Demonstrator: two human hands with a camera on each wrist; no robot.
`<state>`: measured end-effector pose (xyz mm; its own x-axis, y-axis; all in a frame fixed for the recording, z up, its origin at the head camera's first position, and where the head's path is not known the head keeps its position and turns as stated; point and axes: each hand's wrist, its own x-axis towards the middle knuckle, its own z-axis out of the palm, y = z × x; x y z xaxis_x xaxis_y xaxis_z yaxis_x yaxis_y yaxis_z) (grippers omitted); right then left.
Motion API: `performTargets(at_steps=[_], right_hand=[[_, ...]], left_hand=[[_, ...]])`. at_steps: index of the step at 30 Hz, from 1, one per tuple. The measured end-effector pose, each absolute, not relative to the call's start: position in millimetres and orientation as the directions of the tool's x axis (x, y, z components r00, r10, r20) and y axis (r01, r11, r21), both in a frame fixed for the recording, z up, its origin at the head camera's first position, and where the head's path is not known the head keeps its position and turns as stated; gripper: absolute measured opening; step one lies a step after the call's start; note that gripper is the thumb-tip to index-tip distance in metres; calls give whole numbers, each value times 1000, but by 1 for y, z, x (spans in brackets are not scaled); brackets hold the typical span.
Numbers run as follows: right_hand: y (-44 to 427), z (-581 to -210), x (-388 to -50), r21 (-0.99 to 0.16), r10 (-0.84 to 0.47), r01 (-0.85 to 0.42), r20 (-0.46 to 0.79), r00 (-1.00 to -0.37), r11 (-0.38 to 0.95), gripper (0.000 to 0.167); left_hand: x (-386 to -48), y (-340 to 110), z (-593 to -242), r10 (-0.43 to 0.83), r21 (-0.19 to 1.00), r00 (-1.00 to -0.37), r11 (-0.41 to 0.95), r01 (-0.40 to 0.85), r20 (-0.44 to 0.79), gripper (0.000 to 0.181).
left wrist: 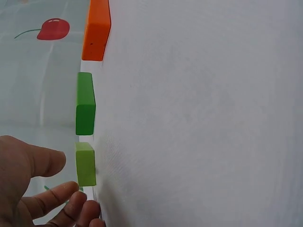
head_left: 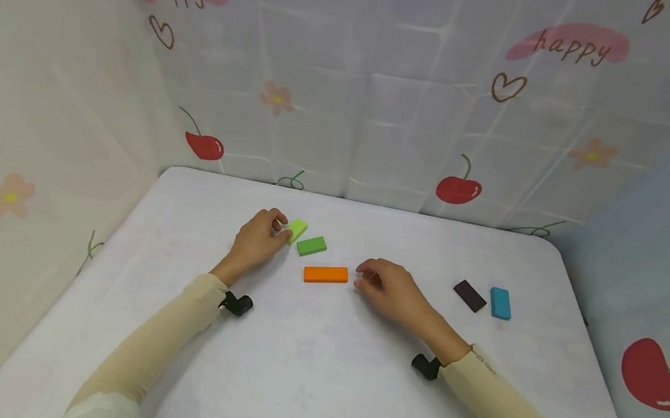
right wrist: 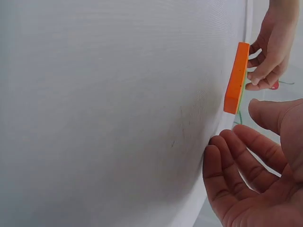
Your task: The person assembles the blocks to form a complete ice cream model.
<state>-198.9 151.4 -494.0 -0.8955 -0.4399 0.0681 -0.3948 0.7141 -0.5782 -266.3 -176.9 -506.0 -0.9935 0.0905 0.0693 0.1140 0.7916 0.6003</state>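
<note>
Lime block (head_left: 298, 230) at three o'clock from left hand (head_left: 258, 237), thumb and fingers parted; contact I can't tell. Right hand (head_left: 394, 293) also parted: orange block (head_left: 325, 275) at nine, dark block (head_left: 470, 296), blue block (head_left: 501, 303) at three. Green block (head_left: 311, 246) between lime and orange.

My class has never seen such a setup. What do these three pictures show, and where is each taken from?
No robot here: just a person's left hand and right hand, both bare. The widest picture comes from a camera worn on the head; the others come from wrist cameras, one per hand. On the white table lie five small blocks: yellow-green, green, orange, dark and blue. The left hand is by the yellow-green block, the right near the orange. Neither appears to grip anything.
</note>
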Motion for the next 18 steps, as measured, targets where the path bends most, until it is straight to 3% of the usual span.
performTargets(at_steps=[9,18], right_hand=[[130,-501,-210,-614,-466,-381,25,-884,691,37],[121,-506,-216,-607,-469,-396,42,-882,689,26]], left_hand=[[-270,-173,-508,69,567,-997,821,69,22,36],[-276,-171,-508,82,576,-997,815,63,-8,36]])
